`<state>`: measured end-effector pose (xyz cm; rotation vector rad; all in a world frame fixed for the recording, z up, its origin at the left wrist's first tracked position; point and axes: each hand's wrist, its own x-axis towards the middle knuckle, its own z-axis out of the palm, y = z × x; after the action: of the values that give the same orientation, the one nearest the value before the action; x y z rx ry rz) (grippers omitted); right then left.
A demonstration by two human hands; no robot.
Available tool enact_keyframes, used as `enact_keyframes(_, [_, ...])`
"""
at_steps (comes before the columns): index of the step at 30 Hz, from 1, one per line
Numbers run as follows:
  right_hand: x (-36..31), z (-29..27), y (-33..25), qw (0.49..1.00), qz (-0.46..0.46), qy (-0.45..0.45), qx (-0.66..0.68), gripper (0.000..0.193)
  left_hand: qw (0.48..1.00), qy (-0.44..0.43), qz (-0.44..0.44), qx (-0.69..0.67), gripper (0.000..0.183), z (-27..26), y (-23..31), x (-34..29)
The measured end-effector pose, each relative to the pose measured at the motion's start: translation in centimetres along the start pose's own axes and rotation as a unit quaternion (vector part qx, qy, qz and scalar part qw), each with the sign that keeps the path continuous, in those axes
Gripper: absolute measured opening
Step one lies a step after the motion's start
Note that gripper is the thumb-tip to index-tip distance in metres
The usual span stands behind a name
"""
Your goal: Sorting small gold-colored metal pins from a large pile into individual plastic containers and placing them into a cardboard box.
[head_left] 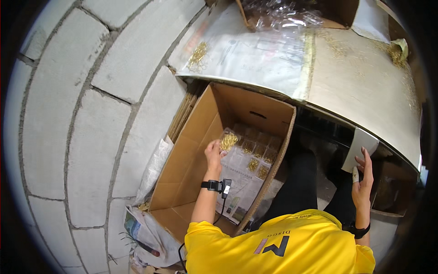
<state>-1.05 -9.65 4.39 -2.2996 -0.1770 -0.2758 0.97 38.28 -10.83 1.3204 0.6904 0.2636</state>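
My left hand (213,154) reaches into a tall cardboard box (178,182), its fingers closed on the edge of a small clear case (229,140) filled with gold-coloured metal pieces, too small to name surely. Below it, several similar clear cases (261,150) stand in rows on a printed sheet (237,182) in the box. At the right, my right hand (362,185) is raised with fingers stretched out, one of them wearing a pale wrap. Just beside it is a whitish card (360,148) at the table's edge; whether they touch I cannot tell.
A covered table (360,73) runs along the far side, with gold pieces (199,55) heaped at its left and more scattered right. Clear plastic pieces (287,16) fill a carton at the back. Grey block paving (86,137) lies left, with a plastic bag (155,242) near the box.
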Motion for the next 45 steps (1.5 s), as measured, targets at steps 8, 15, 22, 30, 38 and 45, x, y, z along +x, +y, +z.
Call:
enact_keyframes(8, [1.5,3.4,-0.5,0.996,-0.01,-0.062,-0.065,0.068,0.971,0.131,-0.199,-0.017,0.014,-5.6,-19.7,0.8])
enact_keyframes(15, [2.5,4.5,-0.7,0.992,0.003,-0.102,-0.071,0.072,0.961,0.217,-0.162,0.061,0.016,-6.7,-28.0,3.5])
enact_keyframes(22, [4.4,1.0,-1.6,0.993,-0.038,-0.095,-0.068,0.056,0.953,0.109,-0.117,0.256,0.028,-4.2,-29.1,5.2])
enact_keyframes(30, [14.3,-5.1,1.7,0.939,-0.175,-0.135,-0.264,0.036,0.974,0.104,0.0,0.204,0.022,-7.5,-20.1,8.6])
enact_keyframes(38, [38.2,-4.9,11.8,0.96,0.013,-0.086,-0.265,0.065,0.936,-0.054,0.292,0.187,0.013,15.6,13.8,2.3])
enact_keyframes(45, [40.6,-0.6,9.8,0.908,-0.057,-0.322,-0.262,0.073,0.839,-0.383,0.257,0.287,0.028,34.0,17.0,3.3])
